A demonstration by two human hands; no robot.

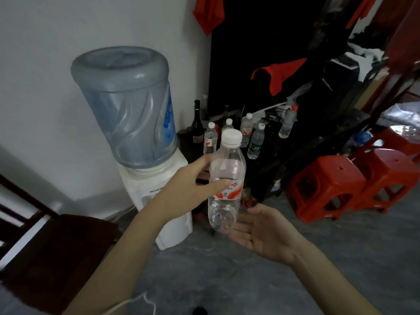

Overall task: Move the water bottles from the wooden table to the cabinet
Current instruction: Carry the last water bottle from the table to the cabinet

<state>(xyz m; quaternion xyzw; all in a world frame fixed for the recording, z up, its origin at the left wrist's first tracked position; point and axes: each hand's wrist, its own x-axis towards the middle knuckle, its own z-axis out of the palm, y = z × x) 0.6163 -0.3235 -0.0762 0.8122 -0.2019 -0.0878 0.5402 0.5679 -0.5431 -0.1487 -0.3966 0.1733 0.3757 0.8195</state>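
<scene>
The left hand point(191, 187) grips a clear water bottle point(227, 178) around its middle, thumb across the red-and-white label and fingers curled behind, holding it upright in the air in front of the white water dispenser point(168, 201). The right hand point(266, 233) lies open, palm up, fingers relaxed, just beside the bottle's base; whether it touches the base cannot be told. Beyond, several more small bottles point(210, 138) stand together on a dark cabinet point(336, 133) next to a dark glass bottle point(196, 126). Red plastic stools point(327, 185) stand to the right.
</scene>
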